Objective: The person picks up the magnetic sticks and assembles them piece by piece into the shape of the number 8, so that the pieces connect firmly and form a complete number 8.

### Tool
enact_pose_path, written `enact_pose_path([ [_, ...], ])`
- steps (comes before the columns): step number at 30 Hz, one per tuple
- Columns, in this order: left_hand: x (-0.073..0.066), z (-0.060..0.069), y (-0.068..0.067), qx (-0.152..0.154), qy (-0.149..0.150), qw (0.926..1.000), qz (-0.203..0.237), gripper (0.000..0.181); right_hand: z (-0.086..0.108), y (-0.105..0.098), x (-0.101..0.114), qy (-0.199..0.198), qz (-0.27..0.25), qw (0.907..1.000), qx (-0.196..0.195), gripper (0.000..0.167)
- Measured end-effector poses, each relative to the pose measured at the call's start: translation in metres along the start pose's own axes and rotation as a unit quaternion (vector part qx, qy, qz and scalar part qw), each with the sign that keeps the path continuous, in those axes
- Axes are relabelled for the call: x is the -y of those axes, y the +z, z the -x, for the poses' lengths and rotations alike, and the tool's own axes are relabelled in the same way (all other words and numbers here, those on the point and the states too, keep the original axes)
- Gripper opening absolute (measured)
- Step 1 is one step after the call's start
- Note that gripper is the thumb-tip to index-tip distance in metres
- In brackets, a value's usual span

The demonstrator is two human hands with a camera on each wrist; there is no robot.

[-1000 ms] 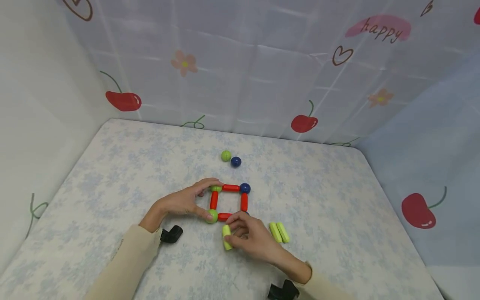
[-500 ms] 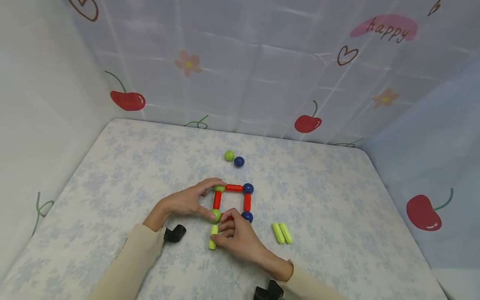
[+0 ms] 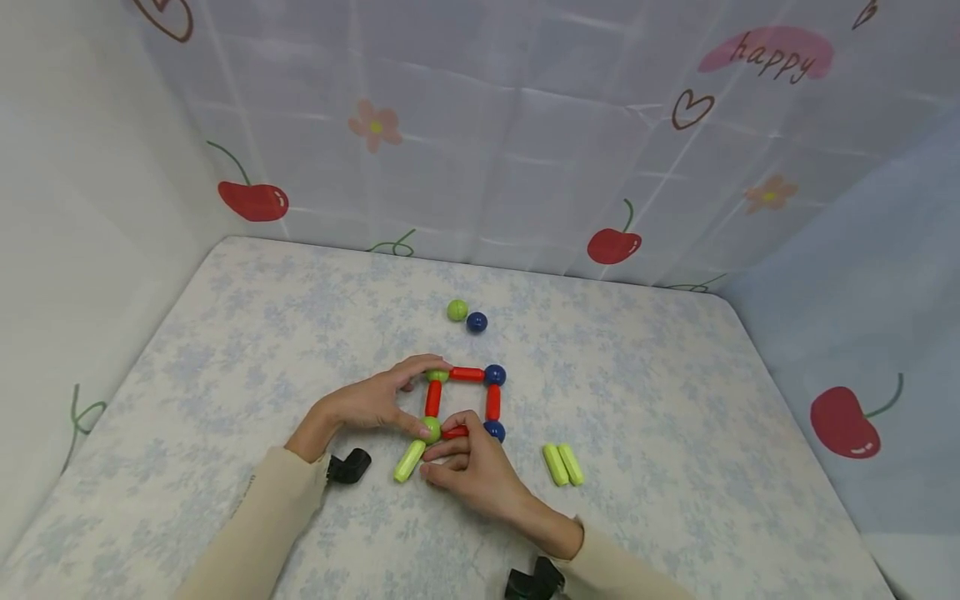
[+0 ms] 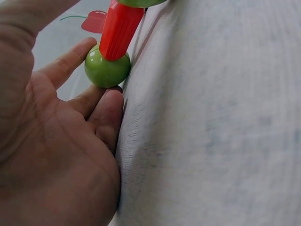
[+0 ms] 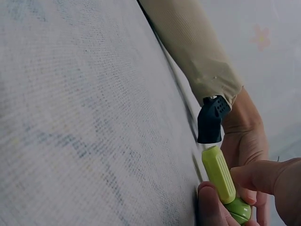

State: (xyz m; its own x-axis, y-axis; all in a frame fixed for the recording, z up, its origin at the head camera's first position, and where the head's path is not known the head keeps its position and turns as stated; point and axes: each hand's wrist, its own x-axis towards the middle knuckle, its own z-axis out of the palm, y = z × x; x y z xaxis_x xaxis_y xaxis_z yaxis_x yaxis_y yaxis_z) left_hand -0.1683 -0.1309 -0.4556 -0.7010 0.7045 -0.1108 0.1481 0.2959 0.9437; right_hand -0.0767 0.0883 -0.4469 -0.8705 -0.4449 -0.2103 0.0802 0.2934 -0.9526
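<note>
A square of red rods (image 3: 492,403) lies flat, with blue balls (image 3: 495,375) at its right corners and green balls (image 3: 429,429) at its left ones. My left hand (image 3: 375,402) holds its left side, thumb on the near green ball and fingers around the far green ball (image 4: 107,68). A yellow-green rod (image 3: 408,461) slants toward me from the near left ball, its end against that ball. Curled beside it, my right hand (image 3: 476,471) has thumb and a finger at the rod (image 5: 218,174) in the right wrist view. Its index fingertip is by the near red rod.
Two more yellow-green rods (image 3: 562,464) lie side by side to the right. Behind the square sit a loose green ball (image 3: 457,310) and a loose blue ball (image 3: 477,322). A patterned cloth covers the table (image 3: 637,400); a printed curtain (image 3: 480,142) hangs behind.
My right hand has moved left with the yellow-green rod to the near left green ball. The rod has turned, its near end swinging left. My left hand has kept its hold.
</note>
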Motion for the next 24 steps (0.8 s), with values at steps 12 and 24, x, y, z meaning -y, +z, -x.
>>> enact_pose_path([
  [12, -0.002, 0.001, 0.0, 0.001, -0.016, 0.9998, 0.008, 0.091, -0.004, -0.025, 0.02, -0.093, 0.156, 0.9828, -0.034, 0.028],
  [24, -0.003, -0.002, -0.001, 0.005, -0.021, 0.9998, 0.003, 0.092, -0.106, -0.099, 0.05, -0.134, 0.392, 0.9033, -0.111, 0.035],
])
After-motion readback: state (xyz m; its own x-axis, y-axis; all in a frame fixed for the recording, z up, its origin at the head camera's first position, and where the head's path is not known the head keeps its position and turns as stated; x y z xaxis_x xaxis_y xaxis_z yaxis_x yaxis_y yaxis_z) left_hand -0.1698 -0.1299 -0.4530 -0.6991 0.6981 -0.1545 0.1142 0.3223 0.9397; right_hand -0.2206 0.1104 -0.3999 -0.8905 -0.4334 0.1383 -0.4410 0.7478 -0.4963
